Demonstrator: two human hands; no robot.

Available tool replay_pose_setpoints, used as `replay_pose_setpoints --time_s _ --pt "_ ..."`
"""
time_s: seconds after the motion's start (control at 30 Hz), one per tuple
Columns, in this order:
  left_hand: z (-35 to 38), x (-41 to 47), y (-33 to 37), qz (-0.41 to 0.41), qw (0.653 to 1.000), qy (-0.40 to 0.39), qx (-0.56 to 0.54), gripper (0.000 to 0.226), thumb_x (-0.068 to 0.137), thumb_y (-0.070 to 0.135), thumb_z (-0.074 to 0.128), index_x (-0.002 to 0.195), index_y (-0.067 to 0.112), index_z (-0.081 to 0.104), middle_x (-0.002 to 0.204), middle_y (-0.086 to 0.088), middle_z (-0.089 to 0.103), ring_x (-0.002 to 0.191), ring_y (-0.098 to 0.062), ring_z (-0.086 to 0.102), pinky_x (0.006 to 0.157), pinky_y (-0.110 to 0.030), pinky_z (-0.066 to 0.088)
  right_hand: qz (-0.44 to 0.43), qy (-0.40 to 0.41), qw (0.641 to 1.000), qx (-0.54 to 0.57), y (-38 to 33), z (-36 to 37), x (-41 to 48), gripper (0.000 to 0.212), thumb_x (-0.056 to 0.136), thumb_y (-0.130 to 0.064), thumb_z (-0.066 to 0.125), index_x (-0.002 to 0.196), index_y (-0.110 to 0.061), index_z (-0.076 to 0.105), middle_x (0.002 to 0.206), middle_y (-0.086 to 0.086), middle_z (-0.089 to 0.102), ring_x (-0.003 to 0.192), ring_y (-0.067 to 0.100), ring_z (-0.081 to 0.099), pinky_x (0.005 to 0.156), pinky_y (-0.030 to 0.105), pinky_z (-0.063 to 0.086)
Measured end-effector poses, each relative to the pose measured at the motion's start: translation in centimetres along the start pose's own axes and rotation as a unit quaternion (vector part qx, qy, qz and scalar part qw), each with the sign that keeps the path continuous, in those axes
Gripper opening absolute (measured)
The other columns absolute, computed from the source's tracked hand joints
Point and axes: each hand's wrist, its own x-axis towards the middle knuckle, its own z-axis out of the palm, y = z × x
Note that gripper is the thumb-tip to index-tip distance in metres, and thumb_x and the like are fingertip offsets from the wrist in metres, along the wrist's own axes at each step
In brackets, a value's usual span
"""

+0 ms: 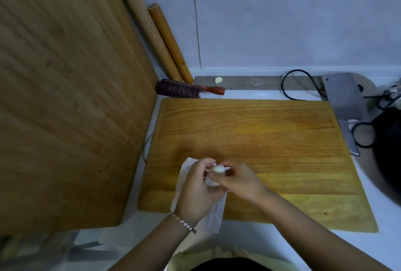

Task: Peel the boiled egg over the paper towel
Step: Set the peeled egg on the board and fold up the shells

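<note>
Both hands meet over the near left part of a wooden cutting board point(249, 140), closed around a white boiled egg point(217, 169). The left hand point(195, 190) cups the egg from below and behind, its fingers curled up around the far side. The right hand point(234, 178) comes in from the right, thumb and fingertips pinched onto the upper part of the egg. The exposed top of the egg looks smooth and pale; how much shell remains there is hard to judge, since the hands cover most of it.

Beneath the hands a white paper towel point(213, 214) lies partly on the board and partly over its near edge onto the pale surface point(386, 216). The egg is held just above this towel. A metal bracelet point(183, 222) sits on the left wrist. Both forearms reach in from the bottom of the view, the left nearly straight ahead, the right angled in from the lower right.

A large wooden board point(65, 97) stands upright on the left, with two wooden rolling pins point(160, 38) leaning in the corner against the grey-blue wall. A dark red hairbrush point(188, 90) lies behind the cutting board. To the right are a cleaver point(345, 97), a black cable point(297, 84) and black-handled scissors point(364, 136).
</note>
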Motion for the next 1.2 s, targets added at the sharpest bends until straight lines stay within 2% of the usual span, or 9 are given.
replay_pose_setpoints --time_s 0.13,0.3,0.53,0.8,0.93,1.0,1.07,1.13,1.2 --pt "1.3 1.0 0.1 0.02 0.998 -0.051 0.037 0.057 0.065 0.015 0.077 0.114 0.03 0.05 0.106 0.009 0.056 0.098 -0.006 0.06 0.078 -0.01 0.049 -0.021 0.075 0.996 -0.043 1.4 -1.7 0.0 0.033 0.068 -0.024 0.075 0.099 -0.02 0.062 0.078 -0.007 0.064 0.075 0.012 0.062 0.059 0.017 0.05" --pt "1.3 2.5 -0.1 -0.009 0.99 -0.088 0.111 0.041 0.076 0.028 0.069 0.113 0.035 0.051 0.105 0.012 0.052 0.09 0.001 0.056 0.066 0.0 0.044 -0.013 0.186 0.958 -0.216 3.7 -5.3 0.8 0.042 0.076 -0.02 0.068 0.115 -0.018 0.052 0.11 0.01 0.059 0.095 0.027 0.059 0.076 0.033 0.05" --pt "0.9 4.3 -0.1 -0.021 0.979 -0.046 0.197 0.024 0.085 0.018 0.055 0.108 0.022 0.06 0.116 0.003 0.06 0.095 -0.004 0.054 0.075 -0.014 0.043 0.001 0.137 0.909 -0.393 5.9 -5.5 2.2 0.04 0.086 -0.019 0.056 0.123 -0.02 0.041 0.13 0.01 0.043 0.116 0.028 0.044 0.093 0.039 0.046" --pt "0.9 3.9 -0.7 -0.059 0.969 -0.029 0.24 0.019 0.085 0.017 0.054 0.102 0.018 0.062 0.107 0.0 0.062 0.087 -0.011 0.055 0.067 -0.016 0.045 0.02 0.135 0.89 -0.436 6.0 -5.3 2.3 0.053 0.082 -0.027 0.061 0.128 -0.02 0.035 0.133 0.007 0.041 0.122 0.026 0.039 0.096 0.039 0.043" --pt "-0.2 3.2 -1.9 -0.123 0.949 -0.005 0.29 0.013 0.086 0.013 0.052 0.092 0.01 0.063 0.096 -0.008 0.068 0.082 -0.019 0.06 0.06 -0.018 0.041 -0.088 0.174 0.875 -0.444 5.1 -4.4 2.0 0.044 0.086 -0.027 0.054 0.127 -0.02 0.04 0.13 0.007 0.045 0.122 0.026 0.037 0.1 0.037 0.037" --pt "-1.3 2.6 -2.8 -0.166 0.929 -0.001 0.331 0.015 0.086 0.015 0.051 0.093 0.01 0.063 0.093 -0.008 0.068 0.088 -0.022 0.064 0.058 -0.019 0.042 -0.141 0.134 0.891 -0.409 4.3 -3.0 1.4 0.035 0.086 -0.026 0.053 0.121 -0.02 0.047 0.123 0.006 0.05 0.115 0.025 0.046 0.091 0.035 0.042" --pt "-2.3 1.6 -4.2 -0.201 0.897 -0.038 0.391 0.023 0.09 0.019 0.047 0.105 0.008 0.06 0.105 -0.009 0.066 0.103 -0.025 0.062 0.076 -0.026 0.048 -0.168 0.044 0.896 -0.408 4.0 -1.0 0.7 0.037 0.082 -0.033 0.059 0.117 -0.023 0.049 0.12 0.004 0.052 0.11 0.024 0.05 0.084 0.032 0.044" --pt "-3.0 0.3 -5.3 -0.215 0.87 -0.06 0.44 0.032 0.093 0.024 0.042 0.114 0.004 0.055 0.117 -0.014 0.062 0.11 -0.028 0.058 0.091 -0.034 0.046 -0.189 -0.048 0.867 -0.459 4.5 1.2 0.4 0.052 0.075 -0.041 0.065 0.119 -0.023 0.045 0.129 0.005 0.047 0.116 0.026 0.046 0.088 0.035 0.044" --pt "-3.6 -0.8 -6.1 -0.247 0.876 -0.006 0.414 0.039 0.091 0.039 0.044 0.108 0.006 0.057 0.11 -0.014 0.067 0.101 -0.026 0.062 0.084 -0.03 0.047 -0.197 -0.095 0.829 -0.515 5.2 2.8 0.2 0.06 0.075 -0.042 0.066 0.124 -0.018 0.041 0.142 0.01 0.036 0.128 0.029 0.036 0.098 0.041 0.04"
